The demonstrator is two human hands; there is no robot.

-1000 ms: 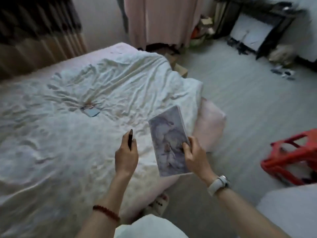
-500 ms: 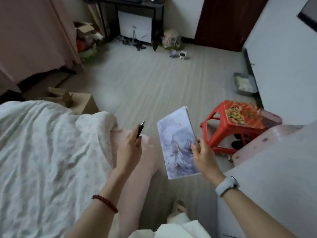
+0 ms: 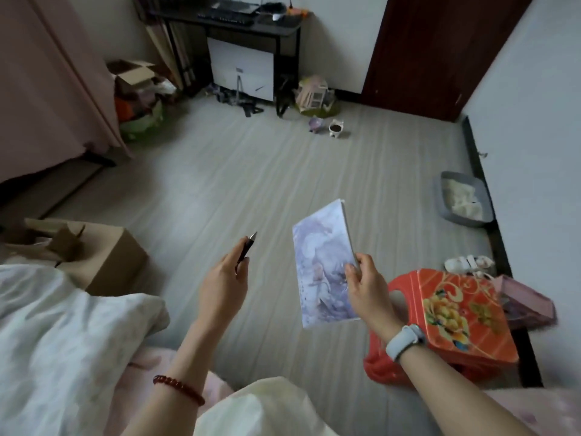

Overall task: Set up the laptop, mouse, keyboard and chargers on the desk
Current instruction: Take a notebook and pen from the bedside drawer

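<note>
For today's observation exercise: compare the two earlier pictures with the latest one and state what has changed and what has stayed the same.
The view has swung from the bed toward the room: the desk at the far wall and the red stool now show plainly, and only a corner of the bed remains. Nothing was picked up or let go. The left hand still holds the pen; the right hand still grips the notebook.

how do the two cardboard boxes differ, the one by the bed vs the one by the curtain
The box by the bed is nearer, its visible side plain brown, its flaps bent inward. The box by the curtain sits far off beside the desk, flaps spread open. Both are brown cardboard with open tops.
</note>
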